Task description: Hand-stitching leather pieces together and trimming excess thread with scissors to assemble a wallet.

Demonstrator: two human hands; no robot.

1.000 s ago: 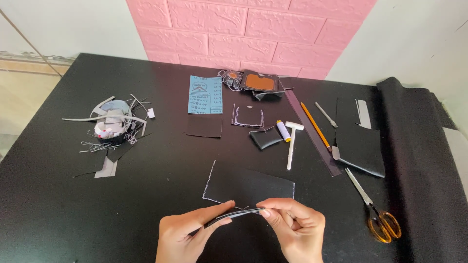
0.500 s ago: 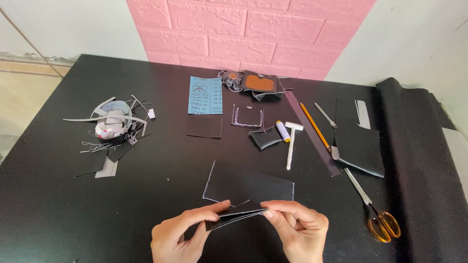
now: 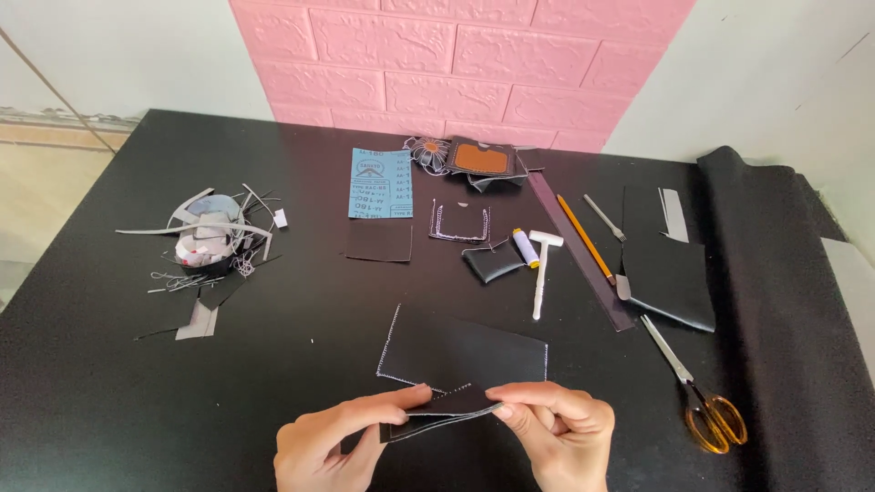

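Both grips, our left hand [image 3: 333, 446] and right hand [image 3: 556, 437], pinch a folded black leather piece [image 3: 437, 415] just below the stitched leather panel [image 3: 465, 351].

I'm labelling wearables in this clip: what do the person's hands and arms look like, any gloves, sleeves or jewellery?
Both the left hand and right hand are bare: no gloves, rings or watch visible, nails short and unpainted. No sleeves show; the wrists are cut off by the frame edge.

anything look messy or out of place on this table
Mostly tidy. The one mess is the scrap pile at far left: loose strips and thread ends spill from a small tub across the table. Tools lie in rows at right. Both hands, left hand and right hand, pinch a folded black piece.
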